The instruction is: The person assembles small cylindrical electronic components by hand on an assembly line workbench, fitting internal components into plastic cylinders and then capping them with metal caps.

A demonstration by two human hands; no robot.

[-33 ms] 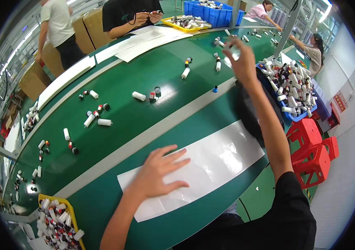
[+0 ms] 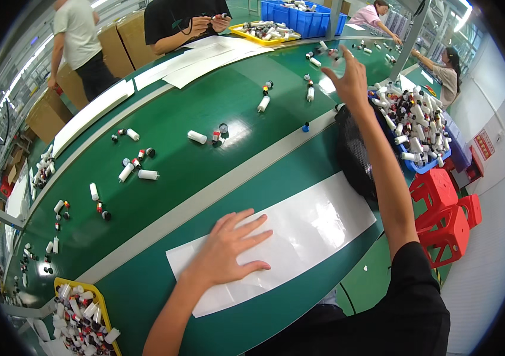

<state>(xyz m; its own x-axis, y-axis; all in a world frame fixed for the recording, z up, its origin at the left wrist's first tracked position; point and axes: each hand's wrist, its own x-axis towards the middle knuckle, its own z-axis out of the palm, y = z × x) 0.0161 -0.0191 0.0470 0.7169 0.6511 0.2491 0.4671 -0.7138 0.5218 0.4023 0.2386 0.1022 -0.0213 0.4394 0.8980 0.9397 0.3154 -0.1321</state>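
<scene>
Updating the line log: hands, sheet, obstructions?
Left hand spread on white sheet. Right hand over green belt, grip unclear. Black mesh item by sheet's right end.

- Right hand (image 2: 352,84) is blurring at the fingertips.
- Left hand (image 2: 222,254) is hiding part of the white sheet (image 2: 294,237).
- Yellow bin (image 2: 106,310) is running past the lower edge.

Left hand (image 2: 227,252) lies spread, palm down; right hand (image 2: 352,83) reaches forward, thumb apart.
</scene>
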